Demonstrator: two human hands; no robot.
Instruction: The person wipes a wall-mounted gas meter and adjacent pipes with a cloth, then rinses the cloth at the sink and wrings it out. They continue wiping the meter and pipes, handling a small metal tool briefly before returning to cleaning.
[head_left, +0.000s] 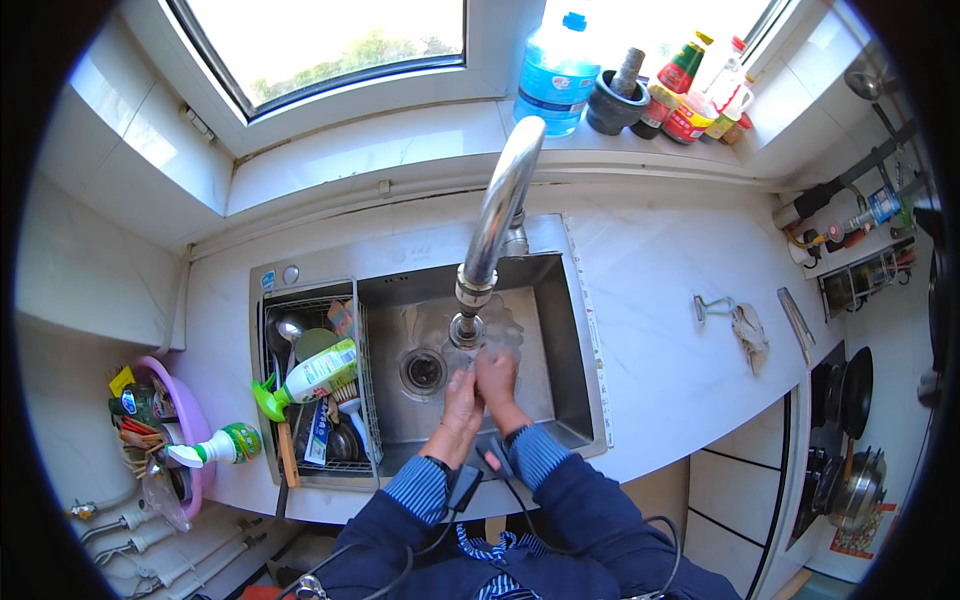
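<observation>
My left hand (460, 405) and my right hand (496, 379) meet over the stainless-steel sink (529, 420), just in front of the faucet (491, 225) outlet. They touch each other. The right hand's fingers are curled and somewhat blurred, so whatever lies between the palms is hidden. Water is spread over the basin floor around them. To the left of my hands is the round drain (423, 372). A wire dish rack (366, 405) fills the sink's left side, holding a ladle (289, 328), a brush (351, 414) and a green-and-white spray bottle (322, 371) lying across the top.
Another spray bottle (225, 445) lies by a purple basin (176, 397) of utensils at left. On the sill stand a large blue-labelled jug (556, 82), a mortar (611, 106) and several condiment bottles. A peeler (712, 306), a cloth (748, 336) and tongs (795, 322) rest on the right counter.
</observation>
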